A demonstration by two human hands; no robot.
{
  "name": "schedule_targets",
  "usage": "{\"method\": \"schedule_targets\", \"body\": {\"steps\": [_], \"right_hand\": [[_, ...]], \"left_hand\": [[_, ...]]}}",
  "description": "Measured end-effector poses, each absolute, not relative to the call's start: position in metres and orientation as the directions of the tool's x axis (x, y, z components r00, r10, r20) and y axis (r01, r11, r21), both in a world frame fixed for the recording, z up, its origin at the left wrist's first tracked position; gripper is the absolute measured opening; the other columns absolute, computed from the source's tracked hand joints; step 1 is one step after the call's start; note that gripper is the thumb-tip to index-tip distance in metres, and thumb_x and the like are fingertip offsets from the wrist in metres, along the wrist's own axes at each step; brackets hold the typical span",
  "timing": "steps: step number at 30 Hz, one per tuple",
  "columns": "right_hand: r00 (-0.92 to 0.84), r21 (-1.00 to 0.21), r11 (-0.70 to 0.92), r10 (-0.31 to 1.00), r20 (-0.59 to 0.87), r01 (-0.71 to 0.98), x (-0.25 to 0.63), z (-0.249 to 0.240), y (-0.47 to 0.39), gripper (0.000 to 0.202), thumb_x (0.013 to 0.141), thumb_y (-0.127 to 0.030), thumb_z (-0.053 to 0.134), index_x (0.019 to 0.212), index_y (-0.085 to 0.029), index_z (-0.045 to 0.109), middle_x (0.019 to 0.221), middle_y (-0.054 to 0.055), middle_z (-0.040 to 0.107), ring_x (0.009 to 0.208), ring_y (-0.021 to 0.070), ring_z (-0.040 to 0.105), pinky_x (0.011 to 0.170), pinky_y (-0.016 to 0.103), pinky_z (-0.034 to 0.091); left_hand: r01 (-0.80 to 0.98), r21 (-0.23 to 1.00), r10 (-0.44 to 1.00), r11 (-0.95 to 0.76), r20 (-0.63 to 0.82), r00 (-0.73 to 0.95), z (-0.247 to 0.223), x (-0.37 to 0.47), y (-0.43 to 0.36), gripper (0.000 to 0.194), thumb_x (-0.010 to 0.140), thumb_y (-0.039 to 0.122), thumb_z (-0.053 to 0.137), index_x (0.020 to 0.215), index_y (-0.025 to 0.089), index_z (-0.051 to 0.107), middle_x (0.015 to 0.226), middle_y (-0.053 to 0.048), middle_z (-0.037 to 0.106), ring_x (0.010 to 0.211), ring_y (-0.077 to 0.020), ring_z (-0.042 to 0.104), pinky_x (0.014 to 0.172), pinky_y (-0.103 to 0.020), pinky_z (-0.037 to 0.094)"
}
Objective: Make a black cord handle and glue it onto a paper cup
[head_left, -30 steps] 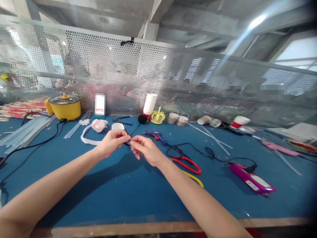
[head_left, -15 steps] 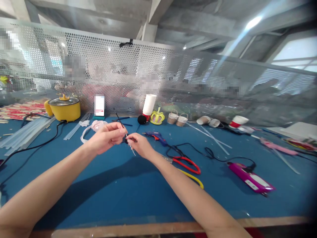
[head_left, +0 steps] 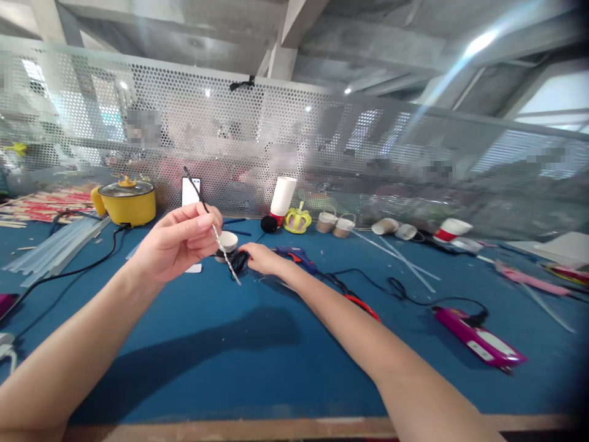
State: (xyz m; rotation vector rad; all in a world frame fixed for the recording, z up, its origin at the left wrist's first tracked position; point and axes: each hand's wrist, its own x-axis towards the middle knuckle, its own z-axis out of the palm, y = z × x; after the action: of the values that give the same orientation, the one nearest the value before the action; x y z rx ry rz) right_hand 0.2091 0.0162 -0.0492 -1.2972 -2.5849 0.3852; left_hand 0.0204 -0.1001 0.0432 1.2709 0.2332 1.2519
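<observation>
Well, there is one thin, twisty, black and silver stick (head_left: 224, 250), up in the air over the flat blue surface (head_left: 253, 380). The bare left hand (head_left: 179, 236) pinches it around its middle, between thumb and finger, so the black end points up and the silver end points down. The bare right hand (head_left: 262, 256) is low down, with its fingers at a messy bunch of thin black strands (head_left: 239, 263). I cannot tell if it grips them.

The stick looks very light and a bit stiff, like wire, but a hard push may bend it. The shiny part may be slippery, so a soft pinch in the middle seems best. The strands look light and floppy and may tangle, so one loose end seems a good place to hold.

Now count. Just beside the strands is one small, white, round cup-like thing (head_left: 227, 240). At the back are one round black ball (head_left: 269, 224), one stack of white cups (head_left: 283, 195), one yellow crown with pink inside (head_left: 297, 220) and two little brown and white baskets (head_left: 326, 221). There is one blue glue gun (head_left: 299, 256), one long purple power strip (head_left: 478, 344) and one yellow pot with a clear lid (head_left: 131, 209).
</observation>
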Motion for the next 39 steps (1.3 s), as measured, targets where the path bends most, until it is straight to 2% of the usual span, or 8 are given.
{"method": "schedule_targets", "body": {"steps": [4, 9, 13, 21, 26, 29, 34, 39], "right_hand": [[-0.589, -0.280, 0.563, 0.808, -0.013, 0.778, 0.208, -0.052, 0.026, 0.035, 0.063, -0.004, 0.061, 0.095, -0.017, 0.065, 0.098, 0.006, 0.067, 0.093, 0.0211, 0.060, 0.079, 0.025, 0.043], [-0.426, -0.266, 0.412, 0.905, 0.006, 0.872, 0.220, -0.036, 0.059, 0.017, 0.077, -0.016, 0.058, 0.094, -0.014, 0.063, 0.093, 0.007, 0.064, 0.085, 0.0181, 0.061, 0.077, 0.029, 0.047], [-0.291, -0.316, 0.312, 0.950, 0.113, 0.896, 0.229, -0.018, 0.091, 0.030, 0.086, -0.030, 0.049, 0.113, -0.015, 0.050, 0.112, 0.008, 0.053, 0.094, 0.0184, 0.056, 0.078, 0.039, 0.048], [-0.360, -0.513, 0.363, 0.927, 0.110, 0.778, 0.213, -0.009, 0.078, 0.020, 0.085, -0.026, 0.050, 0.101, -0.015, 0.057, 0.106, 0.011, 0.058, 0.089, 0.0170, 0.057, 0.075, 0.032, 0.048], [-0.494, -0.732, 0.406, 0.863, 0.110, 0.546, 0.216, 0.002, -0.001, 0.035, 0.092, -0.035, 0.031, 0.087, -0.013, 0.057, 0.081, 0.006, 0.065, 0.055, 0.0081, 0.054, 0.046, 0.020, 0.044], [-0.631, -0.986, 0.158, 0.771, 0.086, 0.059, 0.220, -0.002, -0.046, 0.031, 0.083, -0.043, 0.047, 0.079, -0.014, 0.057, 0.072, 0.004, 0.062, 0.051, 0.0062, 0.050, 0.042, 0.018, 0.038], [-0.642, -0.959, -0.156, 0.766, 0.035, -0.238, 0.219, -0.021, -0.075, 0.021, 0.070, -0.033, 0.067, 0.074, -0.015, 0.056, 0.057, -0.003, 0.053, 0.044, 0.0041, 0.041, 0.038, 0.016, 0.029], [-0.544, -0.948, -0.132, 0.837, 0.049, -0.289, 0.220, -0.031, -0.077, 0.023, 0.066, -0.030, 0.070, 0.069, -0.015, 0.052, 0.057, -0.004, 0.052, 0.045, 0.0033, 0.039, 0.039, 0.017, 0.027]], "left_hand": [[-0.552, 0.796, 0.756, -0.250, 0.516, 0.402, 0.048, 0.016, -0.106, 0.015, 0.068, 0.024, 0.067, 0.060, 0.014, 0.059, 0.058, 0.003, 0.038, 0.042, -0.0015, 0.023, 0.037, -0.015, 0.020], [-0.534, 0.801, 0.753, -0.270, 0.522, 0.402, 0.058, 0.007, -0.120, 0.014, 0.066, 0.025, 0.067, 0.062, 0.016, 0.058, 0.057, 0.003, 0.034, 0.042, -0.0020, 0.022, 0.035, -0.015, 0.018], [-0.503, 0.820, 0.769, -0.272, 0.499, 0.398, 0.061, 0.001, -0.126, 0.018, 0.064, 0.027, 0.069, 0.059, 0.016, 0.056, 0.056, 0.002, 0.034, 0.041, -0.0024, 0.025, 0.034, -0.017, 0.018], [-0.446, 0.887, 0.856, -0.115, 0.317, 0.409, 0.028, 0.026, -0.089, 0.017, 0.065, 0.021, 0.069, 0.059, 0.013, 0.055, 0.055, 0.002, 0.044, 0.041, -0.0012, 0.029, 0.039, -0.018, 0.019], [-0.329, 0.931, 0.904, -0.157, 0.269, 0.331, 0.004, 0.038, -0.066, 0.020, 0.067, 0.024, 0.068, 0.061, 0.011, 0.054, 0.049, 0.005, 0.042, 0.041, -0.0009, 0.029, 0.040, -0.017, 0.018], [-0.285, 0.947, 0.894, -0.149, 0.253, 0.370, -0.005, 0.044, -0.063, 0.022, 0.068, 0.026, 0.068, 0.061, 0.011, 0.054, 0.051, 0.003, 0.049, 0.041, -0.0012, 0.032, 0.040, -0.018, 0.018], [-0.295, 0.953, 0.866, -0.065, 0.201, 0.458, -0.016, 0.054, -0.066, 0.022, 0.066, 0.027, 0.069, 0.062, 0.011, 0.054, 0.056, 0.001, 0.054, 0.041, -0.0014, 0.032, 0.040, -0.019, 0.019], [-0.234, 0.966, 0.897, -0.112, 0.199, 0.395, -0.025, 0.060, -0.068, 0.021, 0.067, 0.029, 0.068, 0.063, 0.012, 0.056, 0.055, 0.002, 0.052, 0.042, -0.0022, 0.034, 0.039, -0.018, 0.022]]}}
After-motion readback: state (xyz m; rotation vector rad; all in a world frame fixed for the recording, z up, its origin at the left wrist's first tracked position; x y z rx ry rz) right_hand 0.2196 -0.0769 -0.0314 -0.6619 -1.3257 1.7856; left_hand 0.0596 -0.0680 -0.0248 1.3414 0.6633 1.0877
